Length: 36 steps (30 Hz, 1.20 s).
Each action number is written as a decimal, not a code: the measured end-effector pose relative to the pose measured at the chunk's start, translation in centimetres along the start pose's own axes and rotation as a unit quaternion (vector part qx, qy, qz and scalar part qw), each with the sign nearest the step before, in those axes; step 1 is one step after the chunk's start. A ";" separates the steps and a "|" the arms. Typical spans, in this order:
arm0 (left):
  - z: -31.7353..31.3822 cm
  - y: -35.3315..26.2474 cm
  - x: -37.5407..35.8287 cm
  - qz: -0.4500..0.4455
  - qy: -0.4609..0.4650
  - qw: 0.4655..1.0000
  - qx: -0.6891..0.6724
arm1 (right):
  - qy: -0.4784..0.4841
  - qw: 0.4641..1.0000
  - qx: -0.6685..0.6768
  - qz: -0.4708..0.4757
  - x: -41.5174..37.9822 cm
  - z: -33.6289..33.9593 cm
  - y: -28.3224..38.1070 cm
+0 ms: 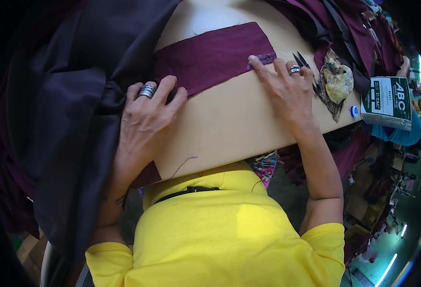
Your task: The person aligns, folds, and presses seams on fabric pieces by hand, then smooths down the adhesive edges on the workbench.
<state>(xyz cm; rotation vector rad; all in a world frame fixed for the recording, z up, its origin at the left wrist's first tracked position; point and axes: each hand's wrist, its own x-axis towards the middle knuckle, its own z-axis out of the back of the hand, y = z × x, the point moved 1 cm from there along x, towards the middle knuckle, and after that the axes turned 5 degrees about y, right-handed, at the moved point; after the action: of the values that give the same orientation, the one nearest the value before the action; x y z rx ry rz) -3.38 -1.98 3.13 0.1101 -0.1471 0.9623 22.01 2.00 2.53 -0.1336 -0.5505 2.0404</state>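
A maroon cloth piece with frayed edges lies flat on the pale table. My left hand, with rings on one finger, rests at the cloth's left end beside the dark fabric, its fingers bent and apart. What lies under those fingertips is hidden. My right hand is at the cloth's right end, its fingers spread. A fingertip touches near a lace-like purple patch on the cloth's lower right corner. Dark pointed scissors lie just past my right hand, partly hidden by it.
Large dark fabric drapes over the left side. To the right are a yellowish rough lump, a small blue-and-white cap and a green-and-white ABC box. More maroon fabric hangs at the upper right. Part of another person shows beyond the box.
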 end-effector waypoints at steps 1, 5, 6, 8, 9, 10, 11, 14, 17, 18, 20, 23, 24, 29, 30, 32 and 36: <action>0.1 0.0 -0.1 -0.001 -0.002 1.000 0.004 | 0.006 1.000 0.013 0.004 0.0 0.0 0.5; -0.1 -0.2 -0.2 0.008 0.016 1.000 0.002 | -0.003 0.997 0.068 0.035 0.0 0.8 2.6; -0.2 -0.1 -0.3 0.009 0.023 1.000 -0.004 | -0.009 0.996 0.082 0.043 0.1 0.9 3.0; -0.4 -0.1 -0.3 0.008 0.032 0.999 -0.006 | 0.014 0.995 0.096 0.030 0.2 1.2 2.8; -0.4 -0.1 -0.3 0.006 0.035 0.999 -0.004 | 0.011 0.996 0.091 0.015 0.3 1.1 2.4; -0.4 -0.1 -0.3 0.005 0.039 0.999 -0.001 | 0.007 0.996 0.087 0.002 0.4 1.1 2.2; -0.4 -0.1 -0.4 0.006 0.039 0.999 -0.006 | -0.002 0.996 0.092 0.010 0.5 1.1 2.5; -0.4 -0.1 -0.3 0.002 0.036 0.999 -0.022 | -0.018 0.994 0.107 0.034 0.4 1.7 4.2; -0.5 -0.1 -0.4 0.000 0.028 0.999 -0.033 | -0.025 0.987 0.143 0.068 0.3 2.2 5.4; -0.6 0.0 -0.4 -0.001 0.026 0.999 -0.033 | -0.003 0.984 0.164 0.067 0.5 2.2 4.9; -0.7 0.0 -0.4 -0.003 0.024 0.999 -0.033 | 0.038 0.976 0.207 0.062 0.4 1.9 2.8; -1.0 0.0 -0.3 0.000 0.017 0.999 -0.036 | -0.066 0.914 0.390 -0.090 -1.9 2.2 -2.4; -1.2 0.0 -0.2 0.000 0.013 0.999 -0.039 | -0.062 0.846 0.511 -0.138 -3.5 3.5 -4.0; -1.5 0.1 1.5 -0.004 0.009 0.999 -0.051 | 0.144 0.698 0.696 -0.091 -13.3 3.7 -7.0; -1.6 0.1 1.7 -0.002 0.008 0.999 -0.047 | 0.195 0.683 0.693 -0.123 -14.4 3.6 -6.6; -1.7 0.0 2.0 0.000 0.008 0.999 -0.038 | 0.294 0.707 0.604 -0.222 -16.5 0.9 -5.9; -1.6 -0.1 2.0 0.007 0.009 0.999 -0.037 | 0.188 0.934 0.214 -0.214 -21.1 -10.1 -4.1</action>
<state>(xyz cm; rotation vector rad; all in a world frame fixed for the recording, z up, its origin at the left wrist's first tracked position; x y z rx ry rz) -2.06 -0.18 1.86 0.0313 -0.1666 0.9700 39.25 -10.87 -7.40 -0.1254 0.1071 1.6049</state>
